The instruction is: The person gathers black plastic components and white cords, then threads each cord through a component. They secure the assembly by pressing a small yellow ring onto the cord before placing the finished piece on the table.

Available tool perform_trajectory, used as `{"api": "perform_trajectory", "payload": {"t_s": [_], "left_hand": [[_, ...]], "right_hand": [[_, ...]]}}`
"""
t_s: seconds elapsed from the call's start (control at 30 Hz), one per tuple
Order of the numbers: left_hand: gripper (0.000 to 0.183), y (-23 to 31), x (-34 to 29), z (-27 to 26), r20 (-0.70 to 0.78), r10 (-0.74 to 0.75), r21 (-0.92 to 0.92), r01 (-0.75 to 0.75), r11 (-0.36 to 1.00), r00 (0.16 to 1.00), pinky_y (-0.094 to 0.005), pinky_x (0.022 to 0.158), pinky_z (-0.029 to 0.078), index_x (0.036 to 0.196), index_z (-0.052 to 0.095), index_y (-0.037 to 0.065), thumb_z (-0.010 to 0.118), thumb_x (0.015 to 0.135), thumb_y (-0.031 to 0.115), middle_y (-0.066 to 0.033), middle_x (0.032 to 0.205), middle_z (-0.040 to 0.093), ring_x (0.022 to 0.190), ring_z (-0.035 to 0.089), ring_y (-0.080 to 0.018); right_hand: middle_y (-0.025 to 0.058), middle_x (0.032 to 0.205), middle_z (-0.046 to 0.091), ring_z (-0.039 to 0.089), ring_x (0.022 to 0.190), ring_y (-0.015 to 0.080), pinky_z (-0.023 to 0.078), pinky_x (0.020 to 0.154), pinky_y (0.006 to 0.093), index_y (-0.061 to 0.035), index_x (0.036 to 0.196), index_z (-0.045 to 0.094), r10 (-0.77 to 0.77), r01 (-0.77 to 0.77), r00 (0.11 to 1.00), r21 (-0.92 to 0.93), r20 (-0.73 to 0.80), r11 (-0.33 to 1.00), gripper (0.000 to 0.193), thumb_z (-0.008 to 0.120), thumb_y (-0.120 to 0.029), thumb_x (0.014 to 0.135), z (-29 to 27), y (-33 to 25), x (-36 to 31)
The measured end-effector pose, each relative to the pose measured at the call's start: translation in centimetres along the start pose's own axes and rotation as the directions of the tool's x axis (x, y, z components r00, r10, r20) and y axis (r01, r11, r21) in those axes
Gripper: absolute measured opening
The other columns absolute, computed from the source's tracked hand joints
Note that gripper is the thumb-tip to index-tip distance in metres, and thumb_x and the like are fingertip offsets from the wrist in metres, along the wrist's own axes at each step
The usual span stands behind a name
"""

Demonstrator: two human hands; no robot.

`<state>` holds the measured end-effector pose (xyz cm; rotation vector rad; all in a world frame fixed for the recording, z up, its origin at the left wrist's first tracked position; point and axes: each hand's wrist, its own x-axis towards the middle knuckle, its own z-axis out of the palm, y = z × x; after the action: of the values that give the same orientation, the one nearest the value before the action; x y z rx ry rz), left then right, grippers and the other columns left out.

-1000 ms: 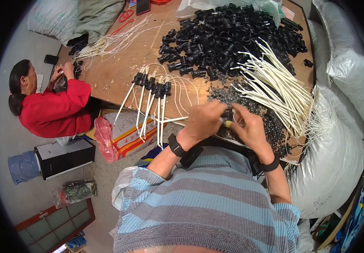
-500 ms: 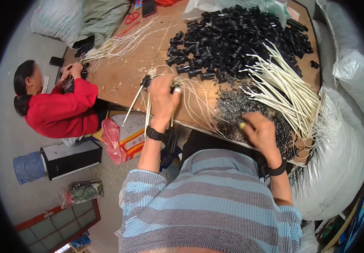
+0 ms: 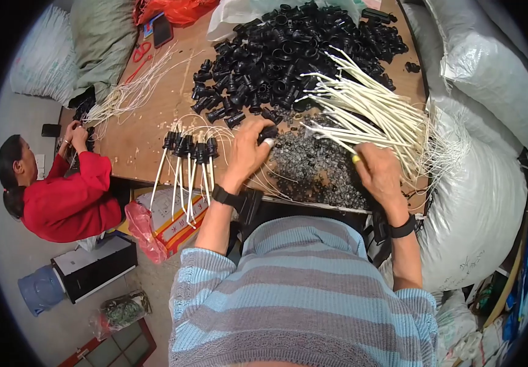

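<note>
My left hand (image 3: 250, 153) is closed round a black plastic fitting (image 3: 267, 134) at the near edge of a heap of similar black fittings (image 3: 270, 58). My right hand (image 3: 381, 173) has its fingers pinched at a white tube-covered cord (image 3: 340, 142), on the near side of a bundle of white tube-covered cords (image 3: 377, 119). Small black and clear plastic pieces (image 3: 313, 168) are spread between the hands. Left of my left hand, several black fittings with white tubes (image 3: 185, 147) lie in a row, their tubes hanging past the table edge.
At the far left, a co-worker in red (image 3: 68, 196) handles dark pieces beside loose white cords (image 3: 126, 95). Red scissors (image 3: 141, 52) and a phone (image 3: 162, 29) lie on the wooden table (image 3: 148, 131). Large white sacks (image 3: 478, 202) crowd the right edge.
My left hand has left the row of fittings and come to the black heap, now gripping a fitting. My right hand has moved from the small pieces to the white cords. The view has shifted.
</note>
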<state>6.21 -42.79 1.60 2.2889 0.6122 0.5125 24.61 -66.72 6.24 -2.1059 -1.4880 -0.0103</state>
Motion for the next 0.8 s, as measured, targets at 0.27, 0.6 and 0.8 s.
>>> {"api": "perform_trajectory", "payload": {"t_s": [0.27,0.6,0.8], "left_hand": [[0.041,2.6,-1.4,-0.2,0.218,0.054,-0.219,-0.005,0.976,0.974,-0.0333,0.090,0.046,0.115,0.057,0.003,0.053,0.076,-0.008,-0.0120,0.102,0.059,0.100,0.059,-0.0275],[0.037,2.2,-2.2,0.4,-0.066,0.357,0.041,-0.355,0.934,0.932,-0.0364,0.076,0.048,0.097,0.065,0.006,0.057,0.066,-0.013,-0.0093,0.083,0.062,0.087,0.061,-0.0271],[0.037,6.5,-3.1,1.3,0.103,0.357,0.027,-0.361,0.932,0.928,-0.0311,0.052,0.048,0.115,0.062,0.018,0.069,0.079,0.011,-0.0031,0.087,0.067,0.067,0.064,-0.0193]], "right_hand": [[0.0097,0.077,0.058,0.060,0.064,0.0296,0.046,0.056,0.0377,-0.0076,0.106,0.066,-0.054,0.030,0.989,0.171,0.140,0.985,0.026,0.065,-0.003,0.080,2.2,-2.5,0.4],[0.0120,0.066,0.064,0.063,0.058,0.0292,0.047,0.052,0.0396,-0.0105,0.113,0.064,0.241,-0.205,0.957,-0.212,0.161,0.955,0.045,0.079,-0.020,0.072,-0.3,-1.5,0.4],[0.0138,0.112,0.065,0.064,0.080,0.0189,0.048,0.063,0.0299,-0.0050,0.074,0.059,0.171,-0.232,0.970,0.469,0.171,0.852,0.014,0.072,-0.007,0.071,1.2,-3.1,1.2]]}}
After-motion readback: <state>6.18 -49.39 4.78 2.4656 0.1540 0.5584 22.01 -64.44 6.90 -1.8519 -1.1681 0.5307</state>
